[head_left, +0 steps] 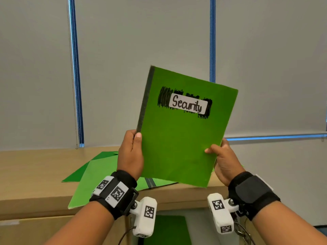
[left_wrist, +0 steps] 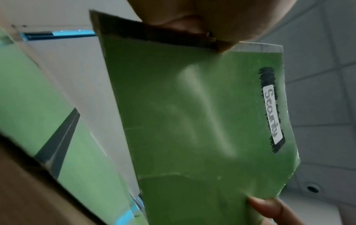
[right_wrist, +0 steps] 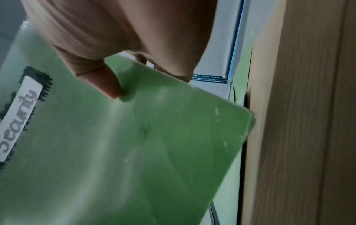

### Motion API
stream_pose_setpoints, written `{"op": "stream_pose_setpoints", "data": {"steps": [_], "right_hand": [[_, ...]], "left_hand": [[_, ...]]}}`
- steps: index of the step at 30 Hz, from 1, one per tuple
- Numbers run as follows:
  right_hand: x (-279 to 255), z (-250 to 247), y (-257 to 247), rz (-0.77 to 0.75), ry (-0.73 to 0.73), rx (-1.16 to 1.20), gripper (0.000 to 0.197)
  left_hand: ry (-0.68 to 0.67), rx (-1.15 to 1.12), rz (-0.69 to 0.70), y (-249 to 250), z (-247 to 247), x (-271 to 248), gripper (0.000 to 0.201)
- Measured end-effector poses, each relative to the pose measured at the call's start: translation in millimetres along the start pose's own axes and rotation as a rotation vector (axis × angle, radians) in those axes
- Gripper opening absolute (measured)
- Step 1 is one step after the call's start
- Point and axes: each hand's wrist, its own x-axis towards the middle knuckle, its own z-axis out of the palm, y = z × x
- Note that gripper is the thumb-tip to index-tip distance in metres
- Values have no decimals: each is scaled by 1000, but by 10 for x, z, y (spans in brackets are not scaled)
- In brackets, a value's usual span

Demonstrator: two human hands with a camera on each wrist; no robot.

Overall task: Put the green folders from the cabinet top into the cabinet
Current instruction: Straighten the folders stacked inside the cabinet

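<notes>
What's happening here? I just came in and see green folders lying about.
A person holds up a flat green card folder labelled "Security" with both hands: the left hand grips its dark spine edge, the right hand pinches the opposite lower edge. More green folders lie spread on the tan wooden cabinet top. Another green folder shows lower down, seemingly already inside the cabinet.
</notes>
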Motion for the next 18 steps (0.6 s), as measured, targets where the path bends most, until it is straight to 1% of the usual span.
{"op": "stream_pose_setpoints", "data": {"steps": [2, 5, 7, 9, 12, 15, 18], "right_hand": [[-43, -8, -87, -37, -27, -42, 60], [-133, -49, -112, -30, -58, -107, 49], [-221, -95, -46, -10, -31, -141, 41], [-338, -145, 75, 19, -23, -167, 36], [-507, -266, 397, 85, -11, -172, 32], [-672, -416, 841, 176, 12, -168, 31], [-810, -593, 1336, 283, 28, -164, 29]], "left_hand": [[-7, -23, 1, 25, -13, -65, 21], [-14, -53, -11, -7, -9, -227, 21], [-5, -84, -52, -103, -15, -386, 20], [-4, -108, -126, -238, -22, -595, 21], [-6, -114, -233, -478, -26, -990, 21], [-1, -111, -277, -773, -21, -1471, 22], [-3, -86, -341, -1097, -26, -1933, 30]]}}
